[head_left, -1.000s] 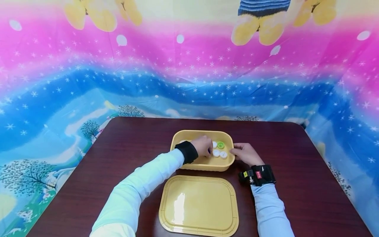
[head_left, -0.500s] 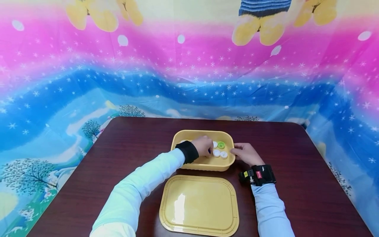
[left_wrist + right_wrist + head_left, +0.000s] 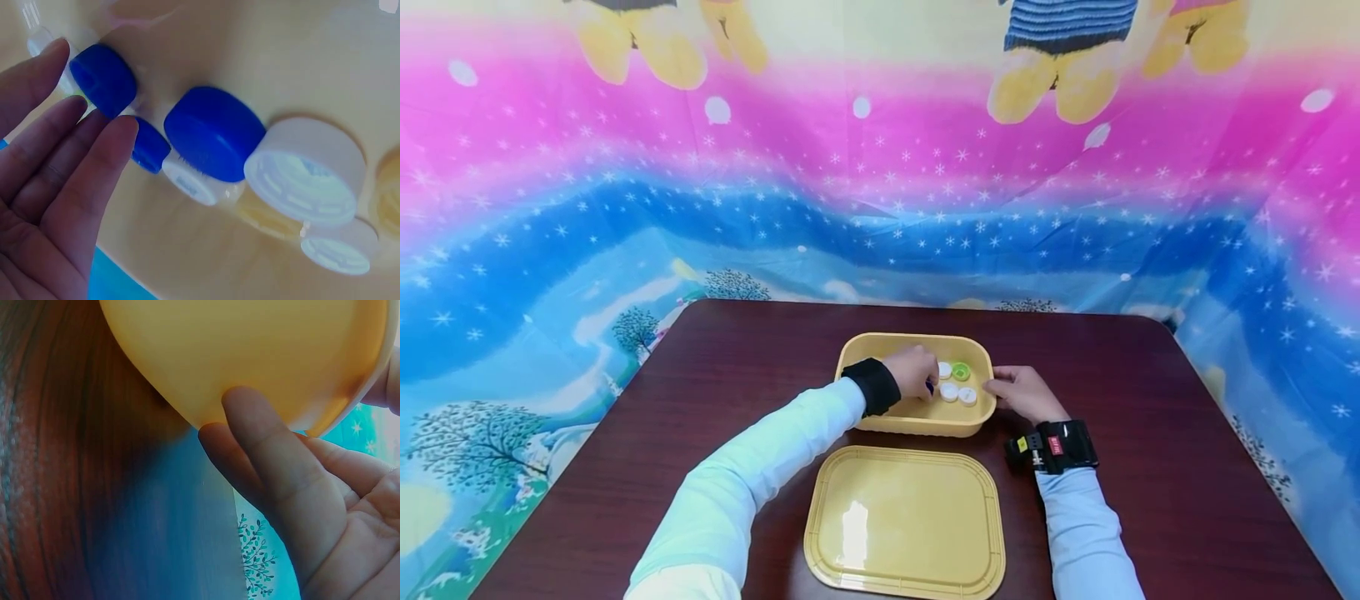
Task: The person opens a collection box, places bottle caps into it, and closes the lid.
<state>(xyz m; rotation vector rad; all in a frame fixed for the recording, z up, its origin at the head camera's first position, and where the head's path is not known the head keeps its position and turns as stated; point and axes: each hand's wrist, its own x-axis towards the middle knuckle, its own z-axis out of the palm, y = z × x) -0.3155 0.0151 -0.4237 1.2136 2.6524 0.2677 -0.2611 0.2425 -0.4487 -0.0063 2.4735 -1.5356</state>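
Note:
A yellow plastic box (image 3: pixel 917 427) holds several bottle caps. My left hand (image 3: pixel 912 372) reaches down into it. In the left wrist view the fingertips of that hand (image 3: pixel 56 181) pinch a blue bottle cap (image 3: pixel 105 78). Beside it lie a second blue cap (image 3: pixel 150 145), a larger blue cap (image 3: pixel 212 134), and white caps (image 3: pixel 306 169). Right of the left hand, the head view shows several white caps (image 3: pixel 967 396) and a green cap (image 3: pixel 960 372). My right hand (image 3: pixel 1028 392) grips the right end of the box; in the right wrist view its fingers (image 3: pixel 269 437) press the outer wall.
A flat yellow lid (image 3: pixel 904 521) lies on the dark brown table (image 3: pixel 737 358) in front of the box. A printed cloth backdrop (image 3: pixel 880 225) hangs behind the table and around its sides.
Both hands stay nearly where they were, the left in the box and the right at its end. The view has tipped very slightly upward.

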